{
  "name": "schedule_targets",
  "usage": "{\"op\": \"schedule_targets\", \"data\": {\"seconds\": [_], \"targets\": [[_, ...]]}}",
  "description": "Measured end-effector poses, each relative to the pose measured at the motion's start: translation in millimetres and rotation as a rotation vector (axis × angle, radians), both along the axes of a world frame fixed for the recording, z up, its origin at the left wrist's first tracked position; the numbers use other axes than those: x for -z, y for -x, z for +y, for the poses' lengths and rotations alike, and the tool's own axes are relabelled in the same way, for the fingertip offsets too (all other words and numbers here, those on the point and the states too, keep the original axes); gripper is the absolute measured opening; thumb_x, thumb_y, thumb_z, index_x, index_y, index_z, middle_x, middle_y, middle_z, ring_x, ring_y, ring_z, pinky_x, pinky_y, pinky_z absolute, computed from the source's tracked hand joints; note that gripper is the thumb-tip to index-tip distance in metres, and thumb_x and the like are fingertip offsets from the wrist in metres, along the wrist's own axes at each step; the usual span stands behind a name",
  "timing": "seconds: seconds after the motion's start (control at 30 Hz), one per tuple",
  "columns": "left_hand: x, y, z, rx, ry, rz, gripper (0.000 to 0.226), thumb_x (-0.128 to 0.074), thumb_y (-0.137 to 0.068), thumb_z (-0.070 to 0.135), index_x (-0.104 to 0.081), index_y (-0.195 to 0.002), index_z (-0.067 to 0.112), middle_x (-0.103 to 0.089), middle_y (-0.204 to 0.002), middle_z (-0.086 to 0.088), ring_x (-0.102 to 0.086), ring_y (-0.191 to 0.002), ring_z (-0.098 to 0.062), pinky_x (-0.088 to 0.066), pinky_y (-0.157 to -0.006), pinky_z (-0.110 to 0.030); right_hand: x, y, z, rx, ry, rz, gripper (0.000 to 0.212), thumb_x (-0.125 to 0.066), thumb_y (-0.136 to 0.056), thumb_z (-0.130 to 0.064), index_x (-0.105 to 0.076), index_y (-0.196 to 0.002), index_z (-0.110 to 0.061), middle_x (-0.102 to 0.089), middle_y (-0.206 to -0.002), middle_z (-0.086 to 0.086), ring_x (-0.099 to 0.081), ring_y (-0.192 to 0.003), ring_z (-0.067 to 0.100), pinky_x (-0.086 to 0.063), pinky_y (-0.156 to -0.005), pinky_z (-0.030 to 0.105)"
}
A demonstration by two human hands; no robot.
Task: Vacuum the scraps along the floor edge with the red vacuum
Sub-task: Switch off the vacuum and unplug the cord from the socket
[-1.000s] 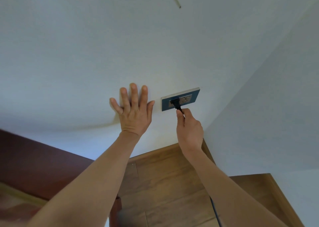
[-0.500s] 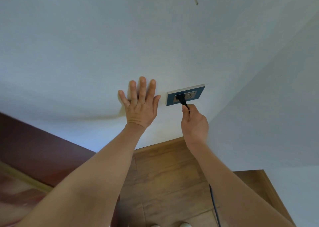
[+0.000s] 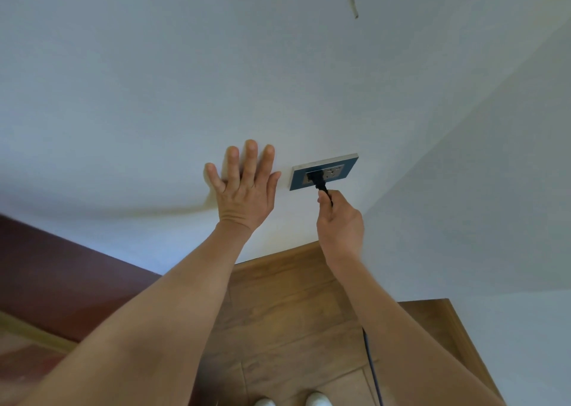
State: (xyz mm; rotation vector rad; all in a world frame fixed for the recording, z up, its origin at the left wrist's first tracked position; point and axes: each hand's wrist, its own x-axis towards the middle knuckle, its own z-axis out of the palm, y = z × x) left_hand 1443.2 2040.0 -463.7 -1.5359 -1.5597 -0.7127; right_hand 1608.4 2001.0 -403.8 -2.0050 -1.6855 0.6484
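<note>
A dark blue wall socket [image 3: 349, 167] sits low on the white wall, and a black plug [image 3: 317, 180] is in it. My right hand [image 3: 340, 220] pinches the black cord just below the plug. The cord [image 3: 372, 371] hangs down past my right forearm to the floor. My left hand [image 3: 244, 189] lies flat on the wall left of the socket, fingers straight and spread. The red vacuum and the scraps are out of view.
A wooden skirting board [image 3: 278, 259] meets the wood floor [image 3: 293, 328] below the socket. A second white wall [image 3: 479, 204] forms a corner at the right. Dark red-brown furniture [image 3: 55, 276] stands at the lower left. Two white shoe tips [image 3: 318, 399] show at the bottom edge.
My right hand has slid a little down the cord away from the plug. My left hand stays pressed on the wall. The view shifted slightly.
</note>
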Motion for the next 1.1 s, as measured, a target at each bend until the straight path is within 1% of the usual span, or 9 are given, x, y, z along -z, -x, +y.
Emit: {"op": "schedule_targets", "data": {"seconds": [0.07,0.17,0.27,0.43,0.6,0.7,0.87,0.97,1.1], "targets": [[-3.8,-1.8,0.4,-0.014,0.005,0.019,0.086,-0.044,-0.091,0.048,0.01,-0.152,0.018,0.026,-0.157,-0.007,0.024,-0.144,-0.029,0.018,-0.112,-0.052,6.8,-17.8,-28.9,0.037,0.06,0.0,0.035,-0.031,-0.102,-0.036,-0.057,-0.113,-0.016,-0.056,-0.068,-0.004,-0.048,-0.054,0.009,-0.033,-0.047,0.022],[-3.9,0.0,-1.6,-0.017,0.018,-0.02,0.09,-0.046,-0.09,0.048,0.013,-0.151,0.019,0.029,-0.156,-0.006,0.026,-0.143,-0.028,0.02,-0.112,-0.052,19.9,-66.9,-113.9,0.042,0.168,-0.065,0.032,-0.037,-0.1,-0.035,-0.06,-0.106,-0.014,-0.051,-0.058,-0.01,-0.048,-0.049,0.006,-0.032,-0.044,0.019],[-9.3,-5.8,-11.3,-0.019,0.08,-0.042,0.086,-0.047,-0.094,0.042,0.013,-0.15,0.019,0.028,-0.156,-0.006,0.026,-0.143,-0.029,0.019,-0.111,-0.052,31.2,-74.1,-106.5,-0.037,0.102,-0.014,0.03,-0.038,-0.1,-0.036,-0.059,-0.102,-0.014,-0.053,-0.059,-0.005,-0.056,-0.054,0.019,-0.035,-0.048,0.028],[-40.5,-26.3,-48.0,-0.008,0.361,-0.16,0.068,-0.041,-0.1,0.029,0.001,-0.152,0.014,-0.01,-0.157,-0.02,-0.007,-0.142,-0.042,0.005,-0.112,-0.06,13.9,-56.3,-68.1,-0.075,0.03,0.08,0.034,-0.032,-0.102,-0.041,-0.056,-0.113,-0.019,-0.053,-0.062,-0.002,-0.052,-0.055,0.019,-0.038,-0.05,0.033],[-57.5,-61.0,-114.8,0.062,0.689,-0.293,0.064,-0.042,-0.098,0.029,-0.012,-0.153,0.013,-0.005,-0.16,-0.012,-0.003,-0.147,-0.035,-0.003,-0.115,-0.061,-10.1,-74.8,-93.6,-0.041,0.047,0.111,0.034,-0.034,-0.101,-0.041,-0.055,-0.114,-0.017,-0.049,-0.059,-0.002,-0.047,-0.052,0.018,-0.038,-0.05,0.034],[-68.1,-86.6,-160.5,0.138,0.858,-0.251,0.058,-0.042,-0.097,0.032,-0.027,-0.149,0.013,-0.019,-0.158,-0.012,-0.014,-0.146,-0.033,-0.006,-0.116,-0.057,-30.5,-93.4,-117.2,-0.01,0.072,0.09,0.034,-0.034,-0.101,-0.042,-0.055,-0.106,-0.016,-0.045,-0.056,-0.004,-0.043,-0.049,0.016,-0.031,-0.048,0.029],[-93.0,-126.4,-234.3,0.341,1.07,-0.159,0.044,-0.042,-0.095,0.03,-0.054,-0.133,0.011,-0.049,-0.142,-0.013,-0.043,-0.133,-0.032,-0.028,-0.111,-0.058,-68.2,-136.3,-190.3,0.133,0.121,0.068,0.029,-0.037,-0.101,-0.042,-0.051,-0.09,-0.019,-0.046,-0.054,-0.006,-0.043,-0.047,0.013,-0.03,-0.046,0.026],[-108.5,-151.5,-278.3,0.472,1.136,-0.145,0.041,-0.048,-0.093,0.028,-0.059,-0.128,0.011,-0.055,-0.135,-0.012,-0.049,-0.128,-0.03,-0.036,-0.106,-0.057,-82.2,-170.0,-251.1,0.263,0.126,0.091,0.026,-0.041,-0.1,-0.039,-0.053,-0.088,-0.019,-0.048,-0.055,-0.008,-0.043,-0.045,0.008,-0.029,-0.044,0.021],[-132.3,-192.3,-325.8,0.62,1.175,-0.072,0.039,-0.052,-0.092,0.026,-0.06,-0.127,0.01,-0.057,-0.133,-0.013,-0.05,-0.127,-0.032,-0.036,-0.105,-0.057,-100.3,-219.9,-343.4,0.488,0.143,0.128,0.025,-0.044,-0.1,-0.034,-0.052,-0.08,-0.02,-0.048,-0.055,-0.009,-0.038,-0.045,0.008,-0.029,-0.046,0.023]]}}
